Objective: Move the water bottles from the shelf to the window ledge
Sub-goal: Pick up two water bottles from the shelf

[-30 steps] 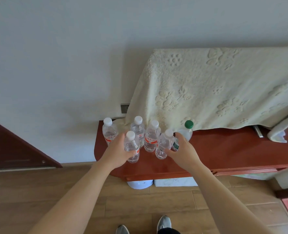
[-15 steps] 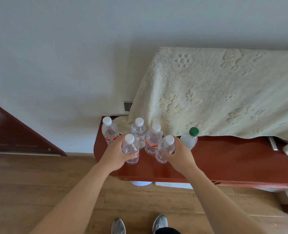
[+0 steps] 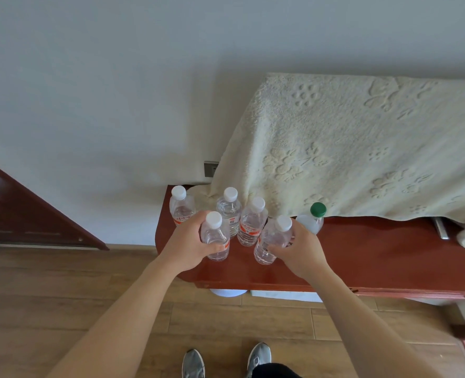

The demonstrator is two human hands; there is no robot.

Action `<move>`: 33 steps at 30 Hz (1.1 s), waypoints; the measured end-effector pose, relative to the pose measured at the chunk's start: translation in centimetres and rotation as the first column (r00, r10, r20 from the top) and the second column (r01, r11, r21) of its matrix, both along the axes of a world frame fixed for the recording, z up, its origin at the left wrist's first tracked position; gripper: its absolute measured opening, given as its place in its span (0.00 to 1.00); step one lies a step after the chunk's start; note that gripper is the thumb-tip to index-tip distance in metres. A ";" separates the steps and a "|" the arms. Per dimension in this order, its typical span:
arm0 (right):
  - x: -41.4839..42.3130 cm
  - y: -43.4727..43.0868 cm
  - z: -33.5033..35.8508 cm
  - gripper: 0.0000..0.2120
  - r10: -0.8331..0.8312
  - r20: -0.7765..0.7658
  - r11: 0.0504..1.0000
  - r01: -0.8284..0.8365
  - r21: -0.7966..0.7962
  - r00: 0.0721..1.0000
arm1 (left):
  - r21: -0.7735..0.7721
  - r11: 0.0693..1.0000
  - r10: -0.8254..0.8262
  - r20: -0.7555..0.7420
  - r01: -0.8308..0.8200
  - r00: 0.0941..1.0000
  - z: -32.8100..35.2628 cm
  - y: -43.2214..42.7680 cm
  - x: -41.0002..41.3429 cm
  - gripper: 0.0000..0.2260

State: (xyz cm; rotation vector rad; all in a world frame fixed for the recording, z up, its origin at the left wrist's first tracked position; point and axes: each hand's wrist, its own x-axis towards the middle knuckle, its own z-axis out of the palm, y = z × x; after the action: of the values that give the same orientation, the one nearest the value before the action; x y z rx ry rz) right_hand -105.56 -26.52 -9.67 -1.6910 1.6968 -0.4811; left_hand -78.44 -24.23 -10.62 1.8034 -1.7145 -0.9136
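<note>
The left hand wraps the near-left bottle, the right hand the near-right bottle, which tilts; both bottles are at the left end of the red shelf. Three more bottles (white caps) stand just behind, a green-capped one to the right, under a cream cloth.

both hands curled closed, arms outstretched
</note>
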 end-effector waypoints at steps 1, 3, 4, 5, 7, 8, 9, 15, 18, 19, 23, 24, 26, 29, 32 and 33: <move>-0.1 0.1 0.3 0.18 -0.008 0.006 1.000 0.008 -0.005 1.000 | -0.006 1.000 -0.005 0.001 0.005 1.000 0.3 0.0 0.2 0.29; -0.1 0.4 1.0 0.18 -0.020 0.013 0.999 0.020 -0.026 1.000 | -0.023 1.000 -0.020 0.002 0.020 1.000 1.0 0.1 0.4 0.29; -0.1 0.6 1.5 0.18 -0.024 0.013 0.999 0.025 -0.036 1.000 | -0.032 0.999 -0.027 -0.008 0.027 1.000 1.3 0.1 0.4 0.29; 0.0 0.8 2.0 0.18 -0.029 0.015 0.999 0.030 -0.044 0.999 | -0.042 0.999 -0.031 -0.022 0.030 0.999 1.7 0.2 0.6 0.29; 0.3 1.5 3.0 0.18 -0.046 0.025 0.997 0.047 -0.064 0.999 | -0.065 0.997 -0.045 -0.041 0.042 0.998 2.4 0.3 0.8 0.30; 0.5 1.9 3.5 0.17 -0.056 0.033 0.995 0.058 -0.075 0.998 | -0.078 0.996 -0.056 -0.046 0.052 0.997 2.7 0.3 0.9 0.31; 0.7 2.2 4.0 0.17 -0.065 0.044 0.994 0.069 -0.084 0.997 | -0.088 0.994 -0.068 -0.054 0.063 0.996 2.9 0.4 1.1 0.32; 1.5 5.1 6.5 0.20 -0.130 0.112 0.982 0.144 -0.121 0.985 | -0.142 0.983 -0.128 -0.071 0.117 0.989 4.3 1.1 2.0 0.35; 1.9 6.7 7.5 0.22 -0.150 0.139 0.976 0.169 -0.139 0.979 | -0.176 0.975 -0.152 -0.083 0.136 0.985 5.2 1.5 2.6 0.34; 2.1 7.3 7.9 0.22 -0.157 0.141 0.973 0.178 -0.146 0.977 | -0.187 0.972 -0.161 -0.088 0.142 0.983 5.5 1.7 2.7 0.34; 2.3 9.7 9.3 0.21 -0.202 0.153 0.959 0.228 -0.169 0.967 | -0.219 0.957 -0.219 -0.107 0.192 0.970 6.4 2.2 2.5 0.31; 2.2 10.3 9.7 0.21 -0.213 0.152 0.956 0.238 -0.171 0.965 | -0.225 0.953 -0.230 -0.113 0.201 0.966 6.6 2.3 2.4 0.31; 1.8 11.4 10.3 0.20 -0.230 0.161 0.950 0.257 -0.174 0.960 | -0.247 0.941 -0.267 -0.120 0.232 0.956 7.2 2.7 2.1 0.32; 0.8 13.0 11.2 0.22 -0.254 0.178 0.940 0.286 -0.185 0.951 | -0.279 0.924 -0.309 -0.139 0.262 0.941 8.6 3.4 0.9 0.30; -0.9 14.7 11.9 0.23 -0.266 0.203 0.930 0.306 -0.204 0.943 | -0.305 0.911 -0.328 -0.127 0.278 0.936 9.9 4.2 -1.2 0.25; -1.6 15.4 12.1 0.23 -0.270 0.213 0.925 0.314 -0.213 0.939 | -0.310 0.905 -0.340 -0.116 0.291 0.933 10.2 4.5 -2.1 0.26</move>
State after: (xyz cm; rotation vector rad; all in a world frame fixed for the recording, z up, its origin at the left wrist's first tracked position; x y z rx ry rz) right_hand -107.20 -11.14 2.43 -1.5059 1.8211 -0.9901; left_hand -80.55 -19.75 -0.39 1.2457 -1.9486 -0.8599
